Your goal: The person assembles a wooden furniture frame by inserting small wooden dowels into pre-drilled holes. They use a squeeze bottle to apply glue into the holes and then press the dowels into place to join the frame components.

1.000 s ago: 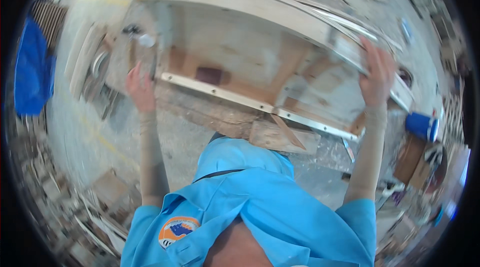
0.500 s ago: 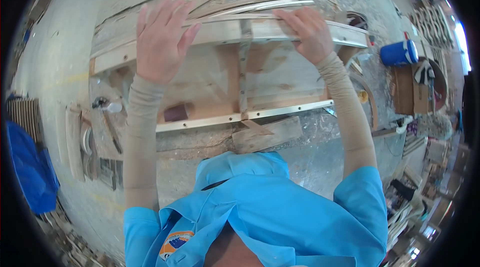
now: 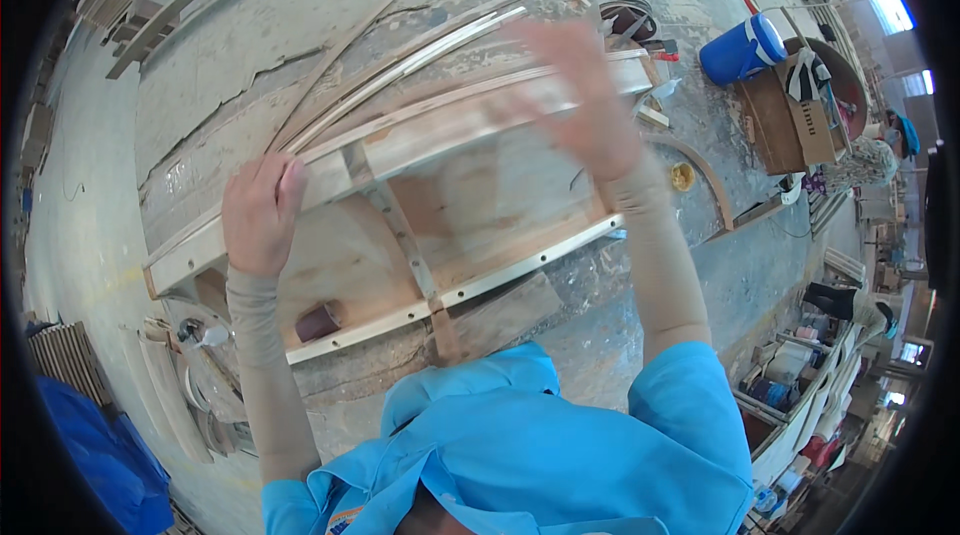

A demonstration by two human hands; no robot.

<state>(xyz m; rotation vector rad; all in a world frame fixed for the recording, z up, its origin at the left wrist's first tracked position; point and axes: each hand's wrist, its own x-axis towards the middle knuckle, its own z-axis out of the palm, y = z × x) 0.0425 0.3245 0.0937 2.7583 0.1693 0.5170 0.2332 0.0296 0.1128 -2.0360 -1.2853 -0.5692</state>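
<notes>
A long wooden frame [image 3: 455,297] lies slanting across the floor in front of me. Dark dots, perhaps screw heads or holes, run along its near rail, and a cross brace spans its middle. Over the left part of the far rail [image 3: 415,157], my left hand [image 3: 262,220] is closed with bent fingers. My right hand [image 3: 585,105] is blurred above that rail's right part, thumb and fingers apart, with nothing visible in it. Inside the frame, near its left end, rests a dark brown rolled piece [image 3: 318,322].
Long wood strips [image 3: 430,50] lie beyond the frame, and a flat board [image 3: 505,315] touches its near side. A blue jug [image 3: 742,50] and a cardboard box [image 3: 785,120] stand at right. Blue sheeting [image 3: 105,450] is at left. Another person [image 3: 850,303] stands at far right.
My left hand has gone from spread fingers to closing over the far rail. The right hand has come off the rail and opened. The view has turned, so the frame appears more slanted.
</notes>
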